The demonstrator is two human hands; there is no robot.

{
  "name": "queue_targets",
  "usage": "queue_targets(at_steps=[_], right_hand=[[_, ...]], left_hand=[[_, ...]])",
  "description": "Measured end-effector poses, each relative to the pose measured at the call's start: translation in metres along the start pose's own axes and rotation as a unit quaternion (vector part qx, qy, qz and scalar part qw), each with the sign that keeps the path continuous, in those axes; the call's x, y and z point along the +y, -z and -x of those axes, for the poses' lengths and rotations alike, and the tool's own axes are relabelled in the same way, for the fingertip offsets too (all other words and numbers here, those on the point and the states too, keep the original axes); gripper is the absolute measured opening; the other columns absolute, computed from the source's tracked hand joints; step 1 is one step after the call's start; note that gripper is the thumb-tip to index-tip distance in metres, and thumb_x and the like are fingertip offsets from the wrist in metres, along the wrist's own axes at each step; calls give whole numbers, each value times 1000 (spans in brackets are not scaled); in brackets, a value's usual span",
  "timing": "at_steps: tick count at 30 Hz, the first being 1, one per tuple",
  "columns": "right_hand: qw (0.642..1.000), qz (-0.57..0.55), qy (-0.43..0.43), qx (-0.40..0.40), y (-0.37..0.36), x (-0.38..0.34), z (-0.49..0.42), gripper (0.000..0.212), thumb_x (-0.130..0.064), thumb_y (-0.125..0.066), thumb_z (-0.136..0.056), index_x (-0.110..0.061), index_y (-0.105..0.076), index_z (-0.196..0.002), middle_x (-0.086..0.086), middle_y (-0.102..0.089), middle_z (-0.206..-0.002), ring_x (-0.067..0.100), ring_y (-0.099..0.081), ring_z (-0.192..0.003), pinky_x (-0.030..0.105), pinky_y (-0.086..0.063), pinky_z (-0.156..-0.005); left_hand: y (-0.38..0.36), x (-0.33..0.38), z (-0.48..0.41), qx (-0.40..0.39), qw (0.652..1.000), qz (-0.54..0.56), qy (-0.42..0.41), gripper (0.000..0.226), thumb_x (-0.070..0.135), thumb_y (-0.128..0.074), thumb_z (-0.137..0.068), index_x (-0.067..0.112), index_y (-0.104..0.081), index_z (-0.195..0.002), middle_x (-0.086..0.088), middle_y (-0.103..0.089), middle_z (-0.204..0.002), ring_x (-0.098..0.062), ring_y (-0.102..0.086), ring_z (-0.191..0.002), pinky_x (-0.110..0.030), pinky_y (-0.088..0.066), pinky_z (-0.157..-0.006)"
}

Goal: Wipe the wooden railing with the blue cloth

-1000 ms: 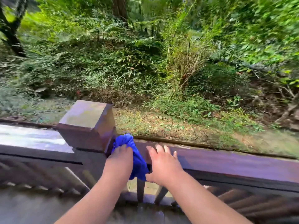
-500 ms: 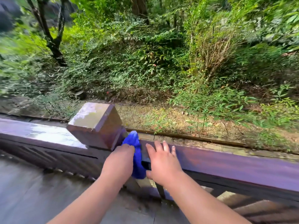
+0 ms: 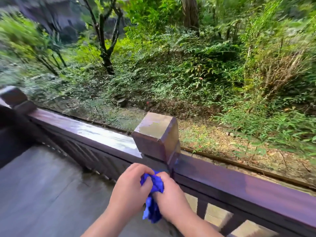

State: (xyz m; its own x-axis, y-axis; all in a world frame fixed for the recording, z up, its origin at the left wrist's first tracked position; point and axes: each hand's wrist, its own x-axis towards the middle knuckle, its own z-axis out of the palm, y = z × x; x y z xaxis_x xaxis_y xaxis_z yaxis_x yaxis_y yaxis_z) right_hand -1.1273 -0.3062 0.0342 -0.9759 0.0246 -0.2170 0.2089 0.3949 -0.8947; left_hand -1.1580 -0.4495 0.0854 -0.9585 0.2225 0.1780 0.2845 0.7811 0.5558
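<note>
The dark wooden railing [image 3: 239,185] runs from upper left to lower right, with a square post cap [image 3: 156,134] in the middle. The blue cloth [image 3: 153,194] is bunched between both hands, just below the rail and in front of the post, with a tail hanging down. My left hand [image 3: 131,189] grips the cloth from the left. My right hand [image 3: 169,197] grips it from the right. Neither hand touches the rail top.
The rail section left of the post [image 3: 95,132] shines wet. A second post [image 3: 13,98] stands at far left. Grey deck floor [image 3: 42,194] lies below left. Slats [image 3: 201,207] sit under the rail. Beyond are bushes and trees [image 3: 106,48].
Both hands have come off the railing and drawn back toward me, now gripping the cloth together. The view has swung left, so the post sits further right.
</note>
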Motion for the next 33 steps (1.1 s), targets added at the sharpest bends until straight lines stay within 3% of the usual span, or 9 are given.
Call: queue_targets(at_steps=[2,6,9,13,17,20,22,26,33], right_hand=[[998,-43,-45,2,-22,-13,-9,13,-30,-56,-76,-30,-57,-89,-9,-72,-84,3,-64,-77,31,-53,-77],[993,-83,-77,18,-77,-49,-28,25,-27,-51,-67,-27,-61,-89,-12,-72,-78,-5,-62,-67,16,-47,-61],[989,-92,-103,46,-123,-81,-40,29,-20,-52,-68,-26,-62,-94,-3,-75,-85,15,-71,-80,34,-56,-71],[984,-86,-117,100,-170,-119,-61,24,-11,-55,-76,-27,-59,-93,-5,-73,-83,18,-67,-81,34,-53,-74],[974,-113,-101,169,-189,-144,-75,24,-7,-59,-80,-26,-60,-94,-4,-72,-89,16,-66,-81,37,-54,-77],[963,-130,-77,224,-185,-150,-81,22,-11,-65,-87,-29,-56,-96,-5,-69,-98,2,-63,-78,18,-47,-64],[954,-133,-53,265,-176,-151,-87,23,-12,-65,-92,-31,-53,-97,-6,-66,-102,-1,-63,-85,15,-47,-70],[945,-97,-34,310,-161,-144,-107,22,-18,-61,-98,-32,-49,-110,-1,-66,-116,18,-64,-104,39,-51,-93],[957,76,16,279,-147,-121,-158,74,-16,-68,-87,-16,-33,-152,4,-40,-148,23,-38,-138,35,-33,-116]], left_hand=[[13,-27,0,-1,1000,14,22,26,16,-62,-78,41,-62,-85,25,-61,-96,-2,-59,-87,-19,-45,-68],[45,-89,-1,-41,996,43,61,21,25,-61,-84,45,-60,-93,21,-61,-97,-4,-61,-84,-29,-53,-73],[77,-140,2,-103,989,82,70,29,35,-62,-81,50,-60,-106,21,-63,-104,0,-66,-87,-27,-54,-78],[112,-194,-9,-181,975,116,54,55,38,-69,-72,53,-54,-123,21,-67,-105,2,-68,-79,-12,-48,-69],[123,-214,-37,-153,981,114,41,49,32,-70,-72,62,-53,-107,38,-63,-97,5,-67,-73,-10,-46,-60],[116,-212,-70,-143,982,117,29,39,39,-56,-64,53,-56,-101,30,-68,-87,4,-66,-71,-24,-51,-63],[110,-207,-93,-134,985,112,10,35,42,-52,-64,47,-58,-98,21,-71,-83,-1,-66,-70,-33,-55,-67],[95,-195,-145,-111,992,58,-31,26,35,-60,-73,38,-55,-99,13,-70,-84,-13,-67,-76,-37,-53,-67],[69,-184,-225,-122,990,-28,-60,31,24,-61,-76,34,-62,-104,7,-68,-98,-21,-64,-89,-35,-50,-70]])
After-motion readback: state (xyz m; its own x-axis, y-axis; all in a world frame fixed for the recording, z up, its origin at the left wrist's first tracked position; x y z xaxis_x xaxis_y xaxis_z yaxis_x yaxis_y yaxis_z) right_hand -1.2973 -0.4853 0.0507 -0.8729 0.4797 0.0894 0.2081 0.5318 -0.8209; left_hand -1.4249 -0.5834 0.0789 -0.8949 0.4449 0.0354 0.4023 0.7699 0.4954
